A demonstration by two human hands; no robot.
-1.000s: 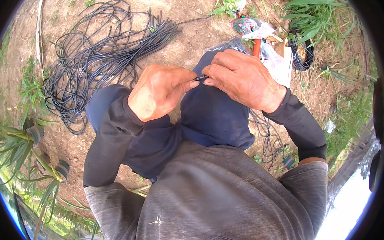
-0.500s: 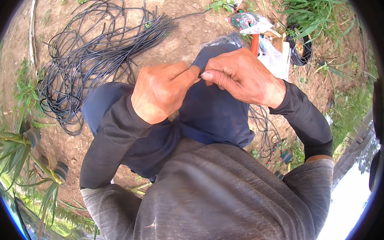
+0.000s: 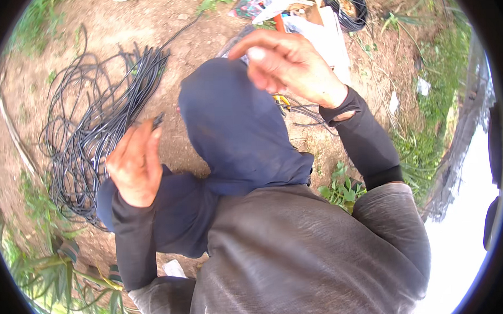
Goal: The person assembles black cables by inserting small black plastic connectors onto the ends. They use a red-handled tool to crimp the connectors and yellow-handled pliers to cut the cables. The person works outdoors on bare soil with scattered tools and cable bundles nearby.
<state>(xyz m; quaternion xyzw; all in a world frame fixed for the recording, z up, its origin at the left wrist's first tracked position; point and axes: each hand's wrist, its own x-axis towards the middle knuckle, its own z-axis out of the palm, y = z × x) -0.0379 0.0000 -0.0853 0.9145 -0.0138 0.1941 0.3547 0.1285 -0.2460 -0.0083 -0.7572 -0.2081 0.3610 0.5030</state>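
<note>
- Coil of black cable [image 3: 90,135]: lay loosely heaped on bare dirt ground [image 3: 164,27] at the far left, its strands fanning toward the upper middle.
- Left hand [image 3: 134,165]: was raised beside the coil, fingers curled together with the fingertips pinched on a short black cable end [image 3: 158,121]; the tip projected just above the fingers. Whether this piece joined the coil could not be told.
- Dark blue trouser knee [image 3: 234,124]: stood between the two hands; the cable end sat just left of it, apart from the cloth.
- Right hand [image 3: 290,64]: was held above the knee, well apart from the cable end, fingers half bent and loosely spread, the thumb tip toward the forefinger; nothing could be seen in it.
- Loose wires with a yellow-handled tool [image 3: 285,103]: lay on the ground below the right wrist, partly hidden by it.
- White sheet [image 3: 328,41]: lay on the ground beyond the right hand, with an orange-handled tool [image 3: 278,22] at its left edge.
- Second black cable coil [image 3: 351,12]: lay at the upper right, near the sheet's far corner.
- Grey shirt [image 3: 299,255]: filled the lower middle, with dark sleeves running up to both wrists.
</note>
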